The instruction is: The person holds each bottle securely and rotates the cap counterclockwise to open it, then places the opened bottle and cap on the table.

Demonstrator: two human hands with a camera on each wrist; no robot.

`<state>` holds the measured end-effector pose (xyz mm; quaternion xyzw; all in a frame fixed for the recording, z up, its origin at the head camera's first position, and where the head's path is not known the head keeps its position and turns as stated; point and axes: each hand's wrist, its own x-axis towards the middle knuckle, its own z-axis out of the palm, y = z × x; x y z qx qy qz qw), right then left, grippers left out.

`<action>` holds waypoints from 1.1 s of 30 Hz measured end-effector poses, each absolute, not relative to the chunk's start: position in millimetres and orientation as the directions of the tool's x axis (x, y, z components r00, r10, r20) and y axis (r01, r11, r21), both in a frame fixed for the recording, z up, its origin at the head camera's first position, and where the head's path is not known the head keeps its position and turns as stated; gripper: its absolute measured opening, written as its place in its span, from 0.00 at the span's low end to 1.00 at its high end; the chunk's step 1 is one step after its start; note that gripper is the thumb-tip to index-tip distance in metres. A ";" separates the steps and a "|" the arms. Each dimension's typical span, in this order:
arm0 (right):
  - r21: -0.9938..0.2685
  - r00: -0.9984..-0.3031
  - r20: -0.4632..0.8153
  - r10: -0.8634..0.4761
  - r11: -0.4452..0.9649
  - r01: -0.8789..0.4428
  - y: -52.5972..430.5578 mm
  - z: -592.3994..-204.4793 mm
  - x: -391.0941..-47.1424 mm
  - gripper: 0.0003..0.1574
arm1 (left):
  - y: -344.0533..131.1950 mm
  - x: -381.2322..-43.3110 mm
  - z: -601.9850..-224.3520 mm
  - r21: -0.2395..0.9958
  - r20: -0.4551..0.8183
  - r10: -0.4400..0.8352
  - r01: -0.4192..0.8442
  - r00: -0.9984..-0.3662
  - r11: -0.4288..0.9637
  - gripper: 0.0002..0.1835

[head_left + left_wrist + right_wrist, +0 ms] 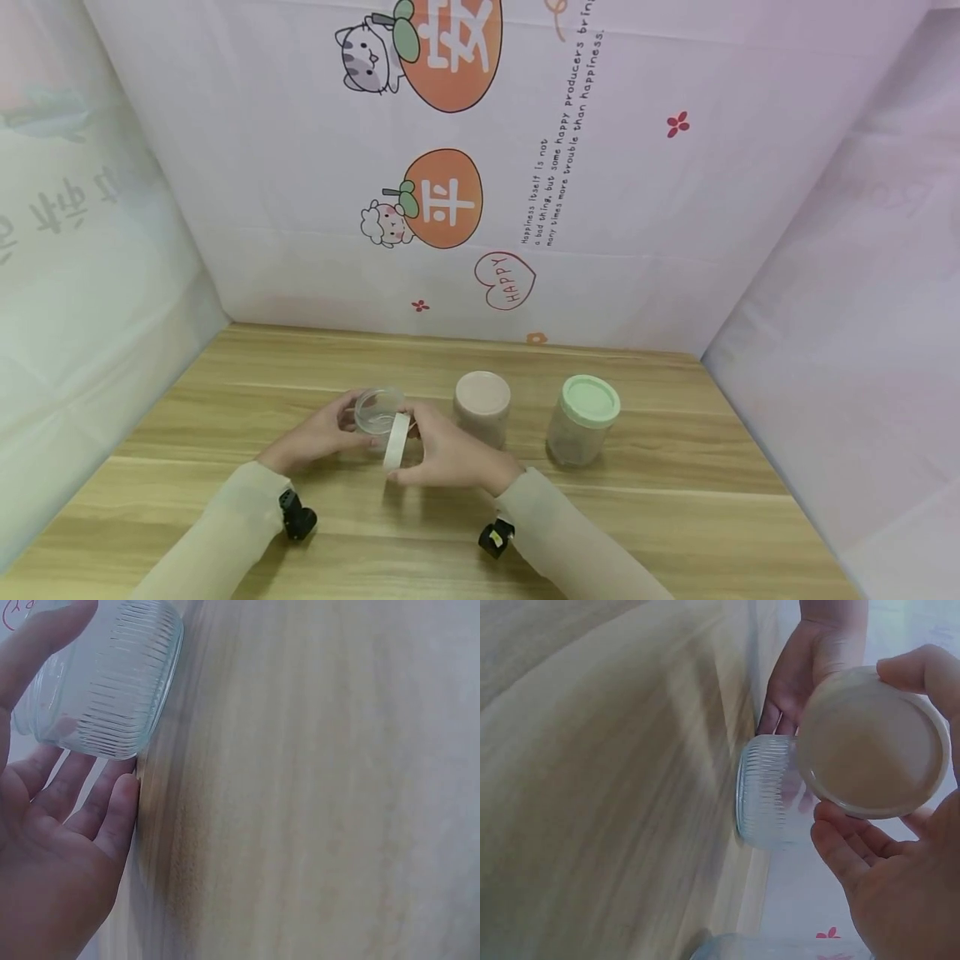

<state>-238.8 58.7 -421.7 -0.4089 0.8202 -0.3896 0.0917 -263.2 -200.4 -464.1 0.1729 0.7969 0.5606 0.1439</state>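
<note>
Two hands are at work around one clear jar (377,408), standing mouth-up on the wooden table (720,533), just toward 8 o'clock of the head view's centre. Left hand (327,433) comes in from 8 o'clock, and it's a wide, curved hold: thumb along the near side, fingers round the far side. Right hand (455,454) reaches over from 4 o'clock, pinching the pale lid (397,443) by its rim, thumb low, fingers high, the gap just a lid's breadth. That lid is tipped on edge, near the jar's mouth at 5 o'clock, its broad face toward the right palm. Both forearms slant in, from 7 and 5 o'clock, with wood showing between them at 6. Tightest side is 3 o'clock: a pink-lidded jar (482,398) stands just behind the right hand, a green-lidded jar (583,421) beyond it. Past that, wood runs on toward 4. Up at 12, the table's back edge meets the printed cloth (637,208), well apart from both hands.
</note>
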 end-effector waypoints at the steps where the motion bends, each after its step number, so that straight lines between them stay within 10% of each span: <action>1: -0.716 -0.643 0.160 -0.749 0.360 -0.598 59.1 -422.3 -238.5 0.52 | -200.4 -263.7 -464.3 0.944 -0.035 0.437 0.114 -0.899 0.310 0.47; 33: -0.636 -0.565 0.032 -0.824 0.419 -0.647 50.2 -455.4 -230.3 0.53 | -200.6 -263.9 -464.9 0.956 -0.042 0.448 0.095 -0.893 0.279 0.48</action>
